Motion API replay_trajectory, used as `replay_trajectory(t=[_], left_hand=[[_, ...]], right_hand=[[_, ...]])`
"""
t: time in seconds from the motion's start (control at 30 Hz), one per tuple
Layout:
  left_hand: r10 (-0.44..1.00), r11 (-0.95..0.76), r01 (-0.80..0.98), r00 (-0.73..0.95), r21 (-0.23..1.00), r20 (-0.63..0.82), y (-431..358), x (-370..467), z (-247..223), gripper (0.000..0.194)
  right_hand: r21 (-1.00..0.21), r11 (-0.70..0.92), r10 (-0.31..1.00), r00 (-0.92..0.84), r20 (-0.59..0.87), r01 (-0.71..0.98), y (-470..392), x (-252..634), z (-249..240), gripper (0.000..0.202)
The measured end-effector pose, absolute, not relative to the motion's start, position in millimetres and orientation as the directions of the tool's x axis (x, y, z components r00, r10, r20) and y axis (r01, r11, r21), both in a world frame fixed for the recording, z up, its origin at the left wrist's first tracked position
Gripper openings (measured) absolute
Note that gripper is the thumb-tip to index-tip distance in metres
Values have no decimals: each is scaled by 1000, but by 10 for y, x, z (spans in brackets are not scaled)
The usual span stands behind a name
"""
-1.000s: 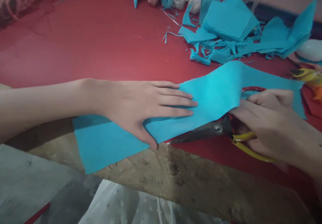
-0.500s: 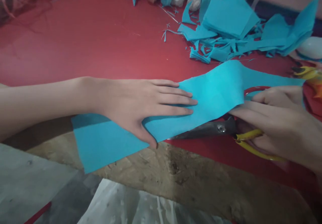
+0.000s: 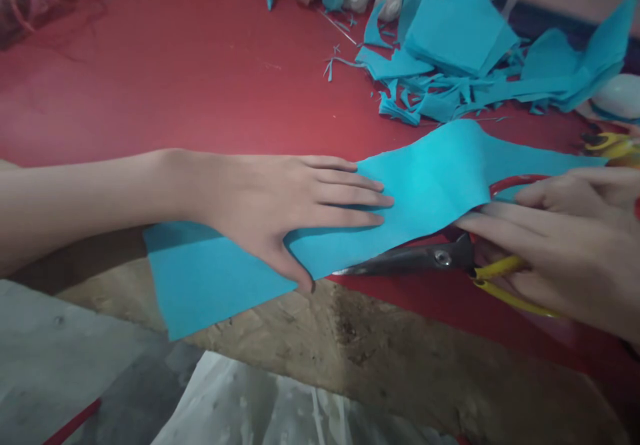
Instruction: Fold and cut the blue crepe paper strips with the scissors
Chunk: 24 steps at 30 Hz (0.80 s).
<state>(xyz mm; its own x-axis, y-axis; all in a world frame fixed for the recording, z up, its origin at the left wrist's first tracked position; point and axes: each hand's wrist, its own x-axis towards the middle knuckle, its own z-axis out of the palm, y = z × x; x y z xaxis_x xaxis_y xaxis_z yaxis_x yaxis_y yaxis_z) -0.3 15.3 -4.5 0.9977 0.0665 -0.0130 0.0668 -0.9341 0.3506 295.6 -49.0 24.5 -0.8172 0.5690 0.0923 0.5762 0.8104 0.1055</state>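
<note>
Hands on plain blue sheet, scissors in right, red tabletop

Left hand: bare, slender tapered fingers. Forearm bare above wrist. Right hand bare too.

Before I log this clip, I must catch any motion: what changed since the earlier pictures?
The right hand and scissors have moved slightly rightward, as has the raised fold of the blue sheet. Nothing was grasped or released. The left hand stays flat on the sheet; the blue scraps haven't moved.
</note>
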Motion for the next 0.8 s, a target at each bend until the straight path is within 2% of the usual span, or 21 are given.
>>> replay_trajectory(t=[0.13,0.27,0.57,0.8], left_hand=[[71,-924,61,997,378,11,153,-6,-47,74],[73,-920,69,997,386,-4,154,-6,-43,74],[87,-900,36,991,433,98,141,-8,-55,70],[75,-906,39,995,421,70,149,-7,-62,71]], right_hand=[[222,778,591,-805,57,587,-522,2933,259,49],[279,768,594,-804,29,577,-536,2920,260,50],[279,765,595,-803,39,580,-537,2980,272,54],[299,757,602,-798,30,581,-534,2977,237,48]])
